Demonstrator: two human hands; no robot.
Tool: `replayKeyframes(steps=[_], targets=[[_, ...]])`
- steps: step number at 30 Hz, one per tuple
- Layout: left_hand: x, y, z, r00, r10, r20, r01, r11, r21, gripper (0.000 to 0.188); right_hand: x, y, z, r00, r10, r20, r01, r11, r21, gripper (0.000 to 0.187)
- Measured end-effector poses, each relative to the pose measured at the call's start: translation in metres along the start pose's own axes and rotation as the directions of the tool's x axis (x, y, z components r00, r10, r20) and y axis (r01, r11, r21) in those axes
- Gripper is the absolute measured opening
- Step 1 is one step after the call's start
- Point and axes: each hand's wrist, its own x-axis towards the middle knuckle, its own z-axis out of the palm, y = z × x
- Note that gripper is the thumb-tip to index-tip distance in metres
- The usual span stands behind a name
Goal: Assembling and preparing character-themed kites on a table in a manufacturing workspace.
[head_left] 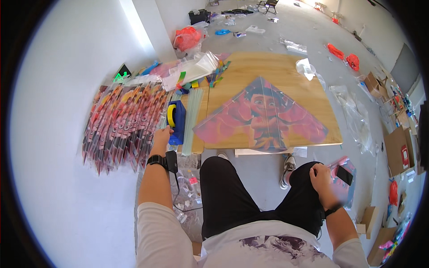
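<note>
My left hand [163, 135] is at the near left side of a blue tape dispenser [178, 123] holding a yellow roll [171, 115]. Its fingers are closed; whatever they pinch is too small to make out. On my right knee lies my right hand [321, 178], fingers laid over the black trousers and holding nothing. A triangular kite [268, 116] printed with a cartoon figure lies spread on the wooden table [308, 100], thin rods running across it. Beside the dispenser, a bundle of pale thin rods [193, 120] lies lengthwise.
Many folded printed kites [125, 125] hang in a row at the left. White plastic sheets [192, 71] and coloured strips [218, 73] lie at the table's far left. A phone [344, 175] rests on printed sheets by my right knee. Cardboard boxes [399, 152] stand farther right.
</note>
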Motion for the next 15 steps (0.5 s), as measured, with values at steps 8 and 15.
replayKeyframes(steps=[8, 15], targets=[[0.006, 0.021, -0.025, 0.998, -0.004, -0.055, -0.011, 0.960, -0.278, 0.046, 0.005, -0.006, 0.007, 1.000, -0.022, -0.009, 0.022, 1.000, -0.009, 0.013], [-0.047, 0.058, -0.044, 0.969, -0.090, 0.230, 0.110, 0.991, -0.075, 0.033, 0.005, -0.003, 0.004, 0.995, -0.054, -0.087, 0.052, 0.998, -0.032, 0.015]])
